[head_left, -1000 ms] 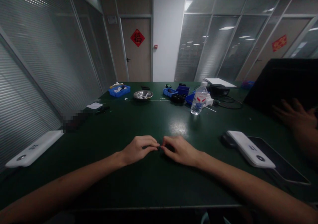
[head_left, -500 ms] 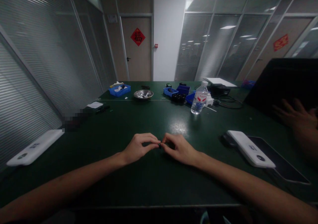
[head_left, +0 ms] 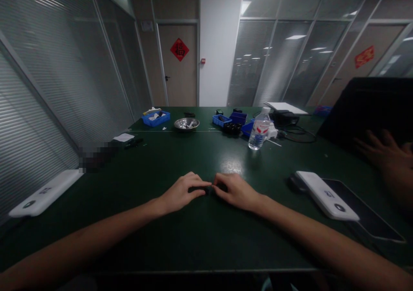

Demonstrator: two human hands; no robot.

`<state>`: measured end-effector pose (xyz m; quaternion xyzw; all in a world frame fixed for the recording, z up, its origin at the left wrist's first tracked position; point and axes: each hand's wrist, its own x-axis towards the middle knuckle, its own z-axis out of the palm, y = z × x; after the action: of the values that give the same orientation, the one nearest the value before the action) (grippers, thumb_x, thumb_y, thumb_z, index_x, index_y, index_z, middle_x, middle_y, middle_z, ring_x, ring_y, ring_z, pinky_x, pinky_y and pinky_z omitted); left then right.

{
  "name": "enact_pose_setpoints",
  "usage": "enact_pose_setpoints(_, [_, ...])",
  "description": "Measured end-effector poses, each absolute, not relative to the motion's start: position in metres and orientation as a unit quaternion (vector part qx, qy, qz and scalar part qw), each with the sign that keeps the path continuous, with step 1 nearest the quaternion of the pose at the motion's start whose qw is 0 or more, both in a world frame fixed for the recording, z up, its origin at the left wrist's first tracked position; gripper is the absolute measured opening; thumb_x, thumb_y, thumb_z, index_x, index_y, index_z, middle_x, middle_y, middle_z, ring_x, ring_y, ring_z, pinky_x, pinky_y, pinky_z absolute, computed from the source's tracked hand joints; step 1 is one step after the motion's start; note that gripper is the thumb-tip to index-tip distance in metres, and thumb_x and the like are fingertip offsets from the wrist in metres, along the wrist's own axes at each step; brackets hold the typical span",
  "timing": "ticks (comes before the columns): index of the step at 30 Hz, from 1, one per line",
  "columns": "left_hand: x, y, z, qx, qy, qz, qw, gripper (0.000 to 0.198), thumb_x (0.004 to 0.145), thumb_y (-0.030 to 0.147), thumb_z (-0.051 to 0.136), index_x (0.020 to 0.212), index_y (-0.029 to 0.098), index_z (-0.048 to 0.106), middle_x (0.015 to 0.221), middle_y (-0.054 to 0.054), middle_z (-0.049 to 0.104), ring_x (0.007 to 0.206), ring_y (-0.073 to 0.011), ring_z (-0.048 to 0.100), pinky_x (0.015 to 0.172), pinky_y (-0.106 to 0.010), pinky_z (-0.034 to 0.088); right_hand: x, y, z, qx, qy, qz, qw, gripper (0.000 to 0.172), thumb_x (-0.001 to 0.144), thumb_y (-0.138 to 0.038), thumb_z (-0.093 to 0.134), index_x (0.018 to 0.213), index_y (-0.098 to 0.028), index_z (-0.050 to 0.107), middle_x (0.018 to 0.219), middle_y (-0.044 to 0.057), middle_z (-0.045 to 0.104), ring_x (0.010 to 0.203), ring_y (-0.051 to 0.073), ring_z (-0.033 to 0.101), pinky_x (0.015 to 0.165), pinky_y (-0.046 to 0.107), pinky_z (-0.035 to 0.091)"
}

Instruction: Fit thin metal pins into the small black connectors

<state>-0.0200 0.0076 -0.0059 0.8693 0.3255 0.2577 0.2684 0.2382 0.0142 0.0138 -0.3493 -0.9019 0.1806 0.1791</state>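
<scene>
My left hand [head_left: 182,194] and my right hand [head_left: 237,190] meet low over the middle of the green table. A tiny black object [head_left: 209,189] sits between the fingertips, too small and dark to name. My right thumb and index finger are pinched at its right side. On the left hand the thumb is spread away from the index finger, whose tip reaches right to the object or to the right fingertips; which one it touches I cannot tell.
A water bottle [head_left: 259,129] stands beyond my right hand. Farther back are a metal bowl [head_left: 186,125] and blue trays [head_left: 156,118]. White power banks [head_left: 327,195] lie at both sides. At right, another person's hand [head_left: 387,149] is beside a black screen [head_left: 380,106].
My left thumb has parted from the index finger, opening the pinch on the tiny black object, and the index finger now stretches farther right. My right hand stays pinched, nearly in place.
</scene>
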Motion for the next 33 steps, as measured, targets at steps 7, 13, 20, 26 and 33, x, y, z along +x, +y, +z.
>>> enact_pose_setpoints(7, [-0.017,0.002,-0.003,0.895,0.340,0.198,0.208,0.041,0.107,0.027,0.047,0.147,0.034,0.055,0.119,-0.007,0.064,0.111,-0.0222,0.056,0.099,-0.039,0.043,0.233,0.014,0.017,-0.345,-0.934,0.043,0.087,0.012,0.101,-0.028,0.055,0.105,-0.018,0.062,0.099,0.005,0.065,0.071,0.014,0.057,0.062,0.026,0.036])
enact_pose_setpoints(13, [-0.020,0.003,-0.005,0.862,0.393,0.232,0.222,0.029,0.096,0.028,0.069,0.125,0.028,0.067,0.114,-0.002,0.069,0.109,-0.0220,0.061,0.100,-0.040,0.042,0.238,0.022,0.018,-0.341,-0.938,-0.010,0.063,0.015,0.103,-0.030,0.051,0.106,-0.020,0.061,0.100,0.005,0.063,0.069,0.014,0.056,0.060,0.028,0.031])
enact_pose_setpoints(20, [-0.011,-0.005,0.004,0.882,0.352,0.218,0.224,0.020,0.098,0.025,0.065,0.118,0.026,0.068,0.127,-0.003,0.069,0.121,-0.0222,0.060,0.106,-0.041,0.042,0.250,0.038,0.013,-0.391,-0.916,0.019,0.086,0.015,0.101,-0.032,0.055,0.101,-0.019,0.062,0.098,0.006,0.065,0.078,0.016,0.061,0.064,0.027,0.035])
enact_pose_setpoints(26, [-0.025,0.000,0.009,0.894,0.348,0.179,0.216,0.026,0.102,0.025,0.057,0.125,0.026,0.068,0.123,-0.005,0.070,0.114,-0.0210,0.063,0.100,-0.037,0.049,0.252,0.037,0.010,-0.388,-0.915,0.048,0.098,0.015,0.101,-0.033,0.057,0.103,-0.020,0.063,0.100,0.006,0.065,0.080,0.016,0.061,0.067,0.026,0.038])
enact_pose_setpoints(33, [-0.155,0.070,0.004,0.802,0.536,0.197,0.178,0.035,0.096,0.038,0.059,0.127,0.026,0.069,0.133,-0.004,0.068,0.108,-0.0232,0.068,0.091,-0.036,0.056,0.250,0.033,0.014,-0.386,-0.914,0.072,0.107,0.015,0.101,-0.032,0.058,0.104,-0.019,0.064,0.101,0.006,0.065,0.079,0.015,0.061,0.067,0.025,0.040])
